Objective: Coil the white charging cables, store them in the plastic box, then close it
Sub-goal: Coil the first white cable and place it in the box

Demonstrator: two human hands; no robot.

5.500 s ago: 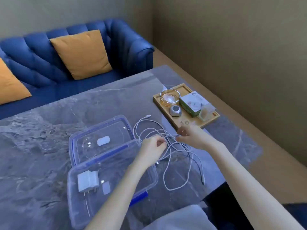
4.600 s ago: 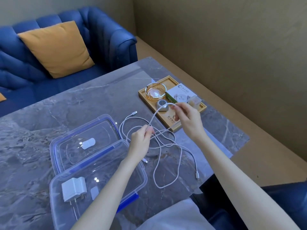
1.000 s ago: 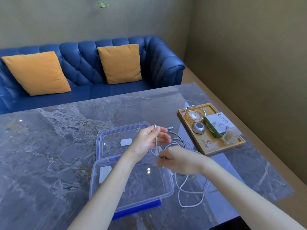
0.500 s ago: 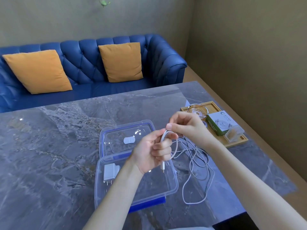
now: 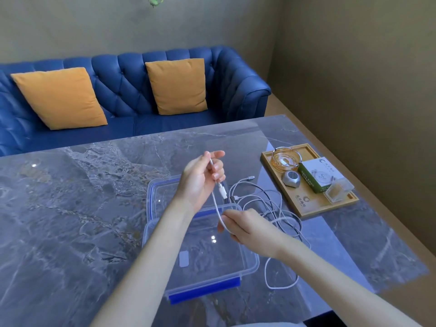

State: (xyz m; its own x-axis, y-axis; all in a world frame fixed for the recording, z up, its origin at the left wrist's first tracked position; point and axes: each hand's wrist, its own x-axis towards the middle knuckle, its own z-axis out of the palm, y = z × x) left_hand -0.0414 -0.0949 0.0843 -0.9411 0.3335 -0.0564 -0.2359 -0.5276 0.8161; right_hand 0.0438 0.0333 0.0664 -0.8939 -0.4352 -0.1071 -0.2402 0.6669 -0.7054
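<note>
coiling, barely begun, i think: my left hand point(image 5: 203, 175) pinches one white cable point(image 5: 218, 210); my right hand point(image 5: 245, 226) grips it lower. next, wind loops.

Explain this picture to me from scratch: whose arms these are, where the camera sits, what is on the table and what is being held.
There is no machine here. A person wears a camera on the head, so the single view looks forward and down at their own two arms. The left hand is raised and grips one end of a white charging cable. The right hand pinches the same cable lower down, over an open clear plastic box. The box's lid lies just behind it. More white cable lies in loose loops on the grey marble table. To the right, a wooden tray holds small items. A blue sofa stands behind.
</note>
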